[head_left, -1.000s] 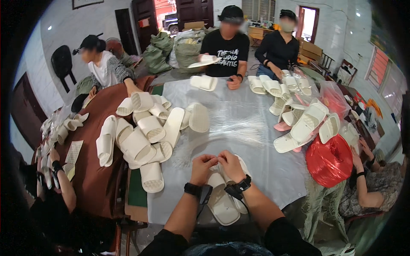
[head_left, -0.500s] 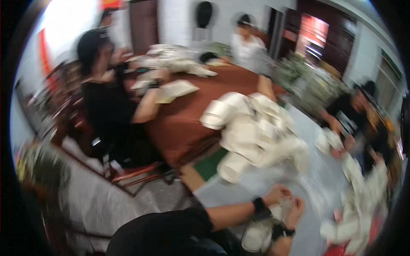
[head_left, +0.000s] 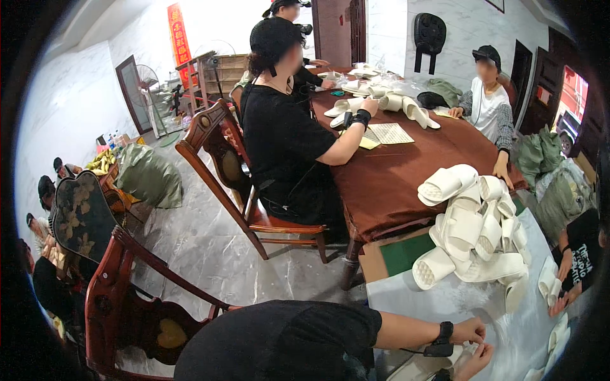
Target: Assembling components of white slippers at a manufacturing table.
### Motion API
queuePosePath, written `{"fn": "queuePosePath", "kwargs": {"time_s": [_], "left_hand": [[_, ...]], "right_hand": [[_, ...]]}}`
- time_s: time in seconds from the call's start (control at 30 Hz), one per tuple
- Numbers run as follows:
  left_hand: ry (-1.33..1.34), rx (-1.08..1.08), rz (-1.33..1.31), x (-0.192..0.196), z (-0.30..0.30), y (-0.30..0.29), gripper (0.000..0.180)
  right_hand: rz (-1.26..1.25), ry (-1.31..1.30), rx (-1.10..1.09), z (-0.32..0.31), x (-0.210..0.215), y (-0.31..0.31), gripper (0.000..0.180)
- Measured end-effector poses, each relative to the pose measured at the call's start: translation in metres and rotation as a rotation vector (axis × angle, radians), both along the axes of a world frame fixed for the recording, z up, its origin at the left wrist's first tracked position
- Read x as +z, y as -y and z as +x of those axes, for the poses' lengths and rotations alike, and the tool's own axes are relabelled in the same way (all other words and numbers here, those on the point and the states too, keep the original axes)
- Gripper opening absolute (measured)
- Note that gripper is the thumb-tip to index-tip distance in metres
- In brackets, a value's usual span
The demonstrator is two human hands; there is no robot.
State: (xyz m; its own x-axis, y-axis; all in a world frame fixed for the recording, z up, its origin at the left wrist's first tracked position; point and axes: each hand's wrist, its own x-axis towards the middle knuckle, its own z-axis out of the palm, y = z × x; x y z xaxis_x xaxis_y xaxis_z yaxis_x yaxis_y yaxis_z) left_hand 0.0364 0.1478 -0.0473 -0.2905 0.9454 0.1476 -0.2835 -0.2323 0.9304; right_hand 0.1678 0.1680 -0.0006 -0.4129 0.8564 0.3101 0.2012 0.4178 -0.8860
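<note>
Slipper [head_left: 416, 367], white and sitting right at the bottom edge of the grey-covered table [head_left: 457, 298], is what both hands are busy around. Left hand [head_left: 469, 330] has a black wrist strap and its fingers curl in toward the right hand [head_left: 473, 359], the two nearly touching. Honestly can't tell what they're pinching, too small and cut off by the frame. Just beyond is a big pile of white slippers [head_left: 473, 232]. A person in black [head_left: 286, 140] sits at the brown table [head_left: 406, 165] on a wooden chair [head_left: 219, 165].
</note>
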Motion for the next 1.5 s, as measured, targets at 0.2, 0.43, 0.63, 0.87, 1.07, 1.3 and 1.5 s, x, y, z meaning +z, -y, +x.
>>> {"fn": "queuePosePath", "kwargs": {"time_s": [0.2, 0.43, 0.63, 0.87, 1.07, 1.3, 1.5], "left_hand": [[-0.004, -0.032, 0.043, -0.001, 0.003, -0.003, 0.015], [0.025, 0.013, 0.029, 0.002, 0.004, 0.002, 0.012], [-0.021, 0.107, 0.052, -0.005, 0.002, -0.008, 0.01], [0.057, 0.007, 0.042, -0.017, 0.0, -0.02, 0.008], [-0.414, 0.121, -0.039, -0.015, 0.002, -0.016, 0.019], [-0.307, 0.085, 0.008, -0.003, 0.003, -0.006, 0.019], [-0.191, -0.041, -0.064, 0.0, 0.001, -0.003, 0.017]], "right_hand": [[-0.072, 0.014, -0.009, 0.008, -0.007, -0.005, 0.022], [-0.095, -0.096, -0.016, 0.004, -0.008, 0.0, 0.021], [-0.09, -0.082, 0.005, 0.005, 0.017, 0.016, 0.024], [-0.096, -0.061, 0.035, 0.009, -0.002, -0.001, 0.028], [0.011, -0.013, -0.011, 0.011, 0.001, -0.001, 0.026], [0.008, -0.05, 0.032, 0.011, -0.003, -0.001, 0.029], [0.04, 0.007, 0.004, 0.011, -0.003, -0.002, 0.03]]}}
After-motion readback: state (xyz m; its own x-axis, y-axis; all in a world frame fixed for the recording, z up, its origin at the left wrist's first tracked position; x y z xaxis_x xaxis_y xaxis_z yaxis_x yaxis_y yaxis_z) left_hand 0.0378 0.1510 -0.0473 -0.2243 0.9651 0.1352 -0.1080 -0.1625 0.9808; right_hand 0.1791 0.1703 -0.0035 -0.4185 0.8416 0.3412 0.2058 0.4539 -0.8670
